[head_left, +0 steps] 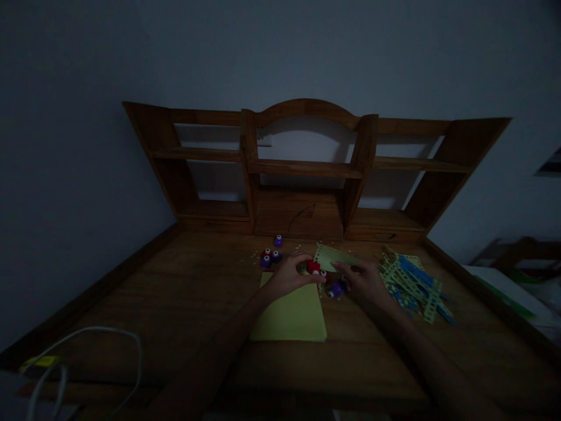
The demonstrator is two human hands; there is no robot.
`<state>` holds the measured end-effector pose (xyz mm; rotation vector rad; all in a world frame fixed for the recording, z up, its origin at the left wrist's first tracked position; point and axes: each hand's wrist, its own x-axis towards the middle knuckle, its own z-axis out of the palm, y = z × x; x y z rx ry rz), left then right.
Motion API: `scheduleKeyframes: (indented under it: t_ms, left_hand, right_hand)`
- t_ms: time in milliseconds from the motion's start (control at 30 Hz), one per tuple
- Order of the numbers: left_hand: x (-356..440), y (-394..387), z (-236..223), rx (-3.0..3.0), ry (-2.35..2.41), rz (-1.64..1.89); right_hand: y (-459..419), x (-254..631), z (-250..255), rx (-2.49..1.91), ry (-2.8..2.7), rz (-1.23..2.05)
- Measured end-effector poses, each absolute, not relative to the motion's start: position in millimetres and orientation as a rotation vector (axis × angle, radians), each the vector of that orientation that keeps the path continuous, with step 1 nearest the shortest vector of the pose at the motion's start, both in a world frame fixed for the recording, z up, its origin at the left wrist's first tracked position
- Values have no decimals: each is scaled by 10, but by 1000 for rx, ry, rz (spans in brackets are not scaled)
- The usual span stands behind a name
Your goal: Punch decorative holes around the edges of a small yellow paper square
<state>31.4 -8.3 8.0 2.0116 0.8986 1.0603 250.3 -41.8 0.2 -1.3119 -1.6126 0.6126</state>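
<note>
My left hand [287,275] is closed round a small red paper punch [312,267] just above a yellow-green sheet of paper [291,316] on the wooden desk [184,298]. My right hand [363,280] pinches the edge of a light green paper strip [331,255] that runs up to the punch. A purple punch [336,289] lies between my hands.
Several red and purple punches [269,256] sit left of my hands, one purple punch [278,240] further back. A heap of punched green and blue strips [412,280] lies right. A wooden shelf unit [307,169] stands behind. A white cable [87,351] curls at the front left.
</note>
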Motion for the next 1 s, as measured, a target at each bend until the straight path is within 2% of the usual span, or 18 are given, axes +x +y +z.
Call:
scheduleKeyframes:
  t_ms: [1000]
  left_hand:
    - [319, -126, 146, 2008, 890, 1064]
  right_hand:
    - [-416, 2513, 7, -1291, -1631, 684]
